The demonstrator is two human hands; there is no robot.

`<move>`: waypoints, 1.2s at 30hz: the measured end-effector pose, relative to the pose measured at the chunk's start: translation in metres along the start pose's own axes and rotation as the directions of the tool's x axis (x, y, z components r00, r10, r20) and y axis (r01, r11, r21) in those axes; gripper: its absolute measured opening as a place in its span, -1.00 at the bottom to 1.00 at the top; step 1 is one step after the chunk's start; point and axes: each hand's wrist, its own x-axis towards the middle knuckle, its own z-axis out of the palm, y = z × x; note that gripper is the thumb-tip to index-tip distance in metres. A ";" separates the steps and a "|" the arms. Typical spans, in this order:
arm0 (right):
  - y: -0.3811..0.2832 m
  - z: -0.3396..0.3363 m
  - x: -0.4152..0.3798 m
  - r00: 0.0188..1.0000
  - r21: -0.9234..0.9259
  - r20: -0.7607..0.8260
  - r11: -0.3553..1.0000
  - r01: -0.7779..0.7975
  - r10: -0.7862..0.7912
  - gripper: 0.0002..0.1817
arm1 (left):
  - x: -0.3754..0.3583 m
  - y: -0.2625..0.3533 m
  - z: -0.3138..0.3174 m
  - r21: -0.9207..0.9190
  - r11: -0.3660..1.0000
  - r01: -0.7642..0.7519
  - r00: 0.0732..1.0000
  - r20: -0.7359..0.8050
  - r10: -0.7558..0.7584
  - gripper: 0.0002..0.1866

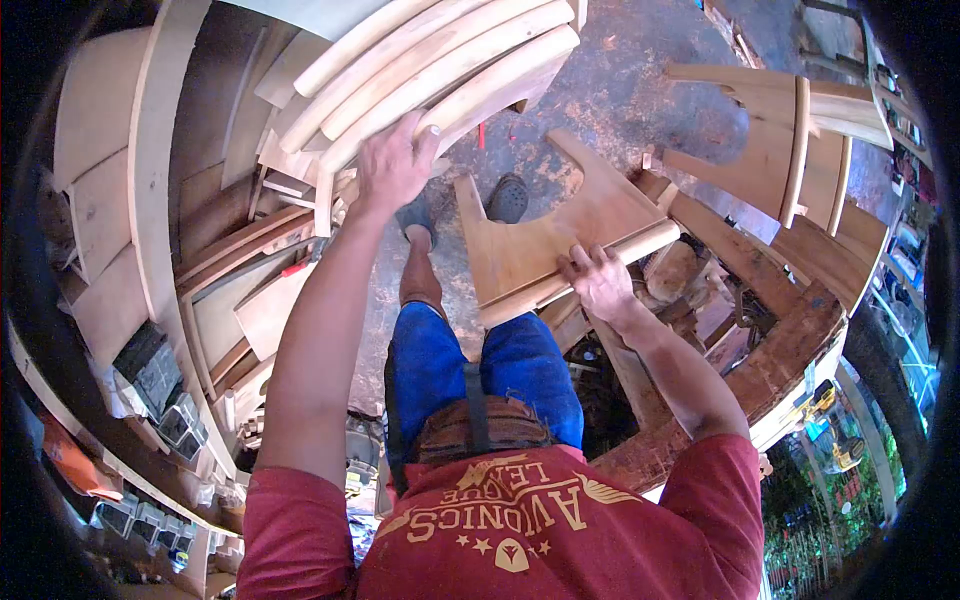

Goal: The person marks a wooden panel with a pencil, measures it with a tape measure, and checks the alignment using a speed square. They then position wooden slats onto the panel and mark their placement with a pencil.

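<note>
My left hand (pixel 393 165) reaches forward and rests, fingers spread, on the end of a stack of curved pale wooden slats (pixel 440 65) piled to my upper left. My right hand (pixel 600 283) grips a rounded wooden rail on the near edge of a cut plywood panel (pixel 540 240) with two pointed legs. That panel leans in front of my knees, above my shoes on the stained floor. I wear blue shorts and a red shirt.
More curved boards and offcuts (pixel 240 260) fill shelves on the left. A half-built wooden chair frame (pixel 790 150) stands at the upper right. A heavy worn workbench edge (pixel 790 340) runs along my right, with wood scraps on it. The floor (pixel 640 80) is bare concrete.
</note>
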 end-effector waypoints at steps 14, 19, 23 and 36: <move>-0.002 0.006 -0.009 1.000 -0.047 0.007 0.999 0.020 -0.020 -0.57 | -0.038 0.024 0.024 0.097 0.995 0.009 0.998 0.065 -0.015 -0.48; -0.006 0.023 -0.022 0.998 -0.075 0.058 0.997 -0.019 0.024 -0.57 | -0.112 0.064 0.084 -0.034 0.998 0.061 0.988 0.143 -0.056 -0.50; -0.009 0.019 -0.021 0.999 -0.064 0.018 0.998 -0.025 0.026 -0.60 | -0.145 0.088 0.119 -0.103 0.995 -0.016 1.000 -0.007 0.016 -0.57; -0.007 0.017 -0.018 0.998 0.016 0.063 1.000 -0.017 0.016 -0.58 | -0.183 0.094 0.156 0.004 0.997 -0.082 0.996 0.041 0.082 -0.60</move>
